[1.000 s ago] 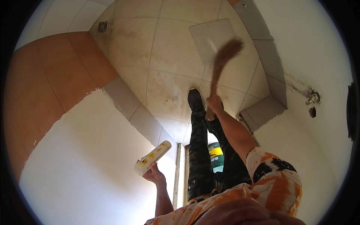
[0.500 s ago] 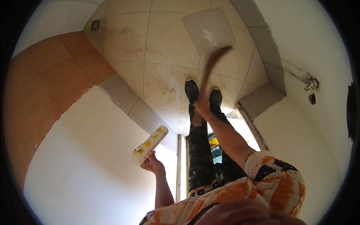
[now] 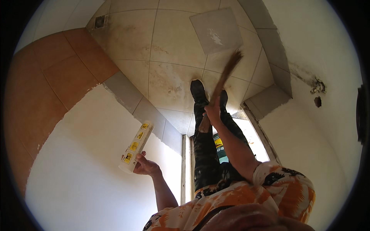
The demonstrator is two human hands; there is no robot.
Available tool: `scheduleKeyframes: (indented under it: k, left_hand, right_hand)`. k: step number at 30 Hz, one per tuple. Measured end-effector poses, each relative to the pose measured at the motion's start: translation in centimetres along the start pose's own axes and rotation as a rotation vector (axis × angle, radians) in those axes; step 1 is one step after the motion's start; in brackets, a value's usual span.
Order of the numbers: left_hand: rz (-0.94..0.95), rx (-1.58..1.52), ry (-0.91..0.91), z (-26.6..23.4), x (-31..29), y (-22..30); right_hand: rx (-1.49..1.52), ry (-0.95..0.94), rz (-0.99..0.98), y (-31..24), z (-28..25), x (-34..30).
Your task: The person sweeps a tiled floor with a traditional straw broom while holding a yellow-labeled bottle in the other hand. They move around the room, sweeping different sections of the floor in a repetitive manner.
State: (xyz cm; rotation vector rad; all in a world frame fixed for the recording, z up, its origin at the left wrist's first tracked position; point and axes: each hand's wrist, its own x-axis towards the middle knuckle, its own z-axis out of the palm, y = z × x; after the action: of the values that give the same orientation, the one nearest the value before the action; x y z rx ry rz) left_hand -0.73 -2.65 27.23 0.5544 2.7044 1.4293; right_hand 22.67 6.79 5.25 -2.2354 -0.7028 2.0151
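My left hand (image 3: 145, 165) is wrapped round a white cylindrical container (image 3: 137, 144) with a column of yellow pictogram squares. It is held tilted in front of the white wall on the left. In the middle, my right hand (image 3: 213, 111) grips a long brown bundle of fibres, like a whisk broom (image 3: 227, 71). Its frayed end points up and right toward the floor tiles, and its shorter end shows below my fist. My legs in dark trousers and dark shoes (image 3: 197, 89) stand beneath it.
A loose grey tile (image 3: 216, 30) lies on the stained beige tiled floor (image 3: 173, 42). A square drain (image 3: 100, 22) sits at the far left corner. Behind my legs stands a green and yellow container (image 3: 220, 150) by a doorway. The right wall has a broken hole (image 3: 318, 101).
My left hand has moved left with the white container, which now stands steeper. The whisk broom, blurred before, has swung a little to the right and shows more sharply.
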Motion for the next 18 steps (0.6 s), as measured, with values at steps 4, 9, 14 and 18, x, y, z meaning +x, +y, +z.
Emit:
scheduleKeyframes:
  k: [4,9,14,18]
  left_hand:
    - [-0.061,-0.045,0.001,0.7,-0.2,-0.1]
    - [-0.106,-0.106,-0.041,-0.5,0.0,-0.1]
    - [-0.238,-0.232,-0.143,-2.9,0.5,-0.5]
    - [-0.336,-0.262,-0.148,-3.0,-0.2,-0.9]
  right_hand:
    - [-0.434,-0.268,-0.095,0.0,2.7,-2.3]
    - [-0.433,-0.166,-0.182,-5.3,-0.8,-6.1]
    - [-0.576,0.098,-0.475,-16.0,-6.7,8.7]
    - [-0.32,0.219,-0.339,-24.9,-4.8,21.5]
